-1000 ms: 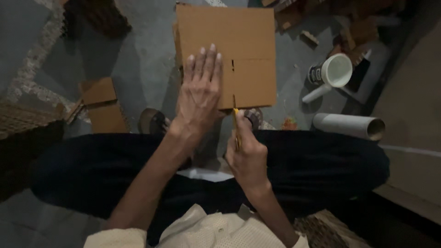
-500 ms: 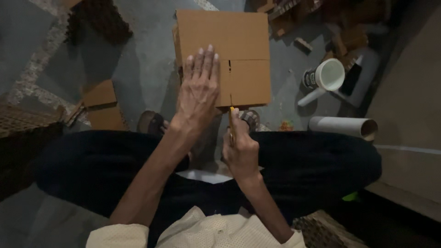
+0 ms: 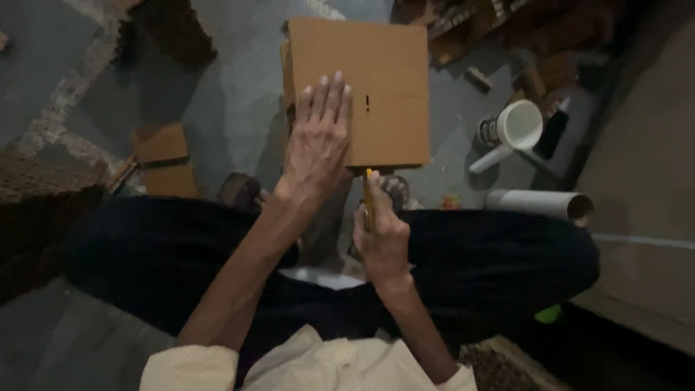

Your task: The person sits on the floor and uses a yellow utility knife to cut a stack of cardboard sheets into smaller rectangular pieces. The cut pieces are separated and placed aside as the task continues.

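Observation:
A flat brown cardboard sheet (image 3: 384, 65) lies on the grey floor in front of my crossed legs. My left hand (image 3: 318, 141) presses flat on its lower left part, fingers together and pointing away. A short dark slit shows in the cardboard just right of my fingertips. My right hand (image 3: 380, 242) grips a yellow-handled cutter (image 3: 368, 190) upright, its tip at the near edge of the cardboard.
A white mug (image 3: 517, 127) with a handle stands on the floor to the right, next to a dark flat object. A cardboard tube (image 3: 539, 204) lies by my right knee. Cardboard scraps (image 3: 161, 156) sit at left, more pieces at the top right.
The cutter has come back along the cardboard to its near edge. My left hand stays pressed on the sheet. The view has shifted slightly.

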